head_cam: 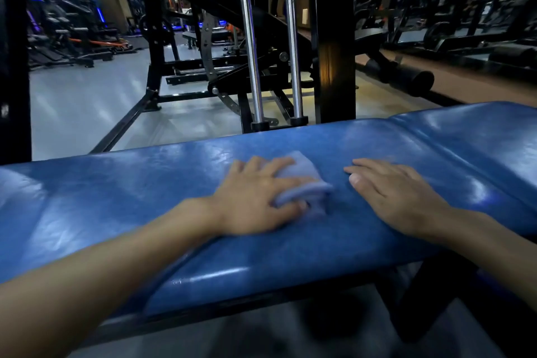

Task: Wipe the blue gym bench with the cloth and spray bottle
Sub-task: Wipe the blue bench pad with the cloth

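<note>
The blue padded gym bench [122, 192] runs across the view from left to right, its surface glossy and streaked. A folded light-blue cloth [302, 180] lies on the middle of the pad. My left hand [255, 197] presses flat on the cloth, fingers spread over it and thumb at its near edge. My right hand [392, 192] rests flat on the bare pad just right of the cloth, fingers straight and holding nothing. No spray bottle is in view.
Behind the bench stands a black machine frame [334, 38] with two chrome guide rods [250, 38]. A seam [430, 142] splits the pad on the right. Grey floor [87, 107] opens to the far left, with more gym machines beyond.
</note>
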{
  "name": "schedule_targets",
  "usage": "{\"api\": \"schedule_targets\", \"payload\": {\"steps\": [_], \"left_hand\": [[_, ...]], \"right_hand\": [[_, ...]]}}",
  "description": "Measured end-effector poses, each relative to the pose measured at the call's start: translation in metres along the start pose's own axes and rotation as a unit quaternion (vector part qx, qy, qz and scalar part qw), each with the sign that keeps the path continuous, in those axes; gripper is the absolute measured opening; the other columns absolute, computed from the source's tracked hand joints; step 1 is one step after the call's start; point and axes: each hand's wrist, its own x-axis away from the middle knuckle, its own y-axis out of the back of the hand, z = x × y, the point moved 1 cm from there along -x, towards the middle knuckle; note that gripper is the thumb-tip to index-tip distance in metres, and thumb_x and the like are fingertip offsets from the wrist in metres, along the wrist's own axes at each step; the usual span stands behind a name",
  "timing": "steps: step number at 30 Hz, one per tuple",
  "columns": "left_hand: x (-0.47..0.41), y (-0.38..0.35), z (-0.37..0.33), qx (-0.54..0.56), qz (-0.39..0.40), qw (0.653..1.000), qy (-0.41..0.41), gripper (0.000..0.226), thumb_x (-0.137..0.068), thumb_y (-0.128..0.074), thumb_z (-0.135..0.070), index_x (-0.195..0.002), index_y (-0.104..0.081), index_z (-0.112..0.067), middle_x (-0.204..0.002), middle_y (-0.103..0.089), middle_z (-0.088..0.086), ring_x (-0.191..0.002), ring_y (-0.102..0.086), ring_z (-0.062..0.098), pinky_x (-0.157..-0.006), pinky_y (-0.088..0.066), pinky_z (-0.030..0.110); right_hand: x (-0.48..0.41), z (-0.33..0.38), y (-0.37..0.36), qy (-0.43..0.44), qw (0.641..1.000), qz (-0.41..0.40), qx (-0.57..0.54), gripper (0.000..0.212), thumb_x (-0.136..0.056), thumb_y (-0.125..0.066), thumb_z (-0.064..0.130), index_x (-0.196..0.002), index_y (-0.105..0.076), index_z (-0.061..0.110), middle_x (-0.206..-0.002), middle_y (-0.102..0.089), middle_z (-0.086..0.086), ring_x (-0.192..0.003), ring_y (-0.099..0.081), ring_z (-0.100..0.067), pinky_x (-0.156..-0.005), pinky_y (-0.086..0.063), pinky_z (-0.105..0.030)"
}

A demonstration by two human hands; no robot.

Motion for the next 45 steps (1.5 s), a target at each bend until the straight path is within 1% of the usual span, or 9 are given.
{"api": "schedule_targets", "payload": {"steps": [4,8,14,17,20,26,31,36,45], "left_hand": [[0.035,0.002,-0.039,-0.009,-0.029,0.992,-0.123,0.060,-0.084,-0.024,-0.073,-0.143,-0.027,-0.061,-0.158,-0.027,-0.009,-0.130,-0.035,0.025,-0.103,-0.029,0.049],[0.014,0.002,-0.014,0.029,0.002,0.994,-0.105,0.063,-0.082,-0.025,-0.077,-0.143,-0.018,-0.063,-0.158,-0.020,-0.013,-0.133,-0.030,0.019,-0.109,-0.024,0.047],[-0.028,-0.003,0.056,0.049,0.007,0.998,0.042,0.065,-0.088,-0.038,-0.075,-0.147,-0.025,-0.052,-0.159,-0.024,-0.011,-0.141,-0.025,0.019,-0.114,-0.016,0.041],[-0.045,-0.003,0.099,0.044,0.005,0.991,0.129,0.080,-0.077,-0.025,-0.084,-0.148,-0.028,-0.048,-0.161,-0.021,-0.011,-0.142,-0.024,0.019,-0.113,-0.016,0.045],[-0.056,-0.009,0.127,0.037,0.005,0.983,0.181,0.063,-0.091,-0.031,-0.073,-0.149,-0.024,-0.051,-0.164,-0.011,-0.012,-0.149,-0.009,0.017,-0.115,-0.010,0.049],[-0.035,-0.006,0.093,0.058,-0.002,0.991,0.118,0.061,-0.085,-0.027,-0.071,-0.143,-0.034,-0.056,-0.160,-0.022,-0.021,-0.144,-0.019,0.014,-0.110,-0.015,0.051],[0.021,0.004,0.012,0.038,0.016,0.998,-0.047,0.065,-0.078,-0.021,-0.075,-0.142,-0.025,-0.064,-0.160,-0.018,-0.024,-0.141,-0.020,0.013,-0.103,-0.022,0.045],[0.046,0.009,-0.016,0.042,-0.009,0.991,-0.130,0.060,-0.087,-0.032,-0.069,-0.145,-0.028,-0.056,-0.160,-0.018,-0.022,-0.138,-0.023,0.012,-0.099,-0.027,0.044],[-0.021,-0.005,0.118,0.056,-0.001,0.994,0.095,0.071,-0.078,-0.028,-0.075,-0.145,-0.034,-0.051,-0.161,-0.021,-0.017,-0.146,-0.022,0.019,-0.112,-0.017,0.048]], "right_hand": [[-0.004,0.000,0.006,0.006,1.000,0.017,-0.016,0.088,-0.082,0.005,0.071,-0.138,-0.050,0.033,-0.153,-0.039,0.009,-0.144,-0.025,-0.005,-0.120,-0.012,-0.039],[-0.009,0.012,0.006,0.026,0.999,0.011,-0.041,0.092,-0.076,0.006,0.071,-0.143,-0.043,0.033,-0.153,-0.038,0.012,-0.145,-0.022,-0.004,-0.120,-0.011,-0.038],[-0.007,0.013,-0.010,0.017,0.999,0.037,-0.027,0.084,-0.077,0.005,0.072,-0.144,-0.037,0.044,-0.156,-0.026,0.022,-0.144,-0.010,0.005,-0.121,-0.004,-0.033],[-0.006,0.012,-0.009,0.020,0.999,0.031,-0.025,0.080,-0.080,0.004,0.071,-0.142,-0.038,0.046,-0.155,-0.026,0.025,-0.143,-0.010,0.008,-0.120,-0.005,-0.033],[-0.005,0.016,-0.007,0.022,0.999,0.029,-0.014,0.068,-0.090,0.000,0.066,-0.141,-0.040,0.045,-0.153,-0.027,0.024,-0.141,-0.011,0.008,-0.119,-0.004,-0.030],[-0.004,0.019,-0.007,0.033,0.999,0.003,-0.015,0.079,-0.079,0.005,0.069,-0.136,-0.044,0.044,-0.149,-0.034,0.023,-0.139,-0.020,0.007,-0.114,-0.009,-0.030],[-0.008,0.015,-0.008,0.025,0.999,0.003,-0.020,0.072,-0.084,-0.001,0.064,-0.134,-0.049,0.042,-0.148,-0.038,0.020,-0.139,-0.024,0.004,-0.111,-0.011,-0.029],[-0.010,0.017,0.001,0.011,0.997,-0.004,-0.075,0.077,-0.089,-0.005,0.059,-0.123,-0.062,0.019,-0.138,-0.056,0.003,-0.135,-0.042,-0.013,-0.115,-0.023,-0.042],[0.003,0.055,-0.011,0.035,0.998,0.061,0.005,0.083,-0.078,0.010,0.071,-0.146,-0.030,0.046,-0.158,-0.017,0.026,-0.145,-0.004,0.006,-0.120,-0.001,-0.032]]}}
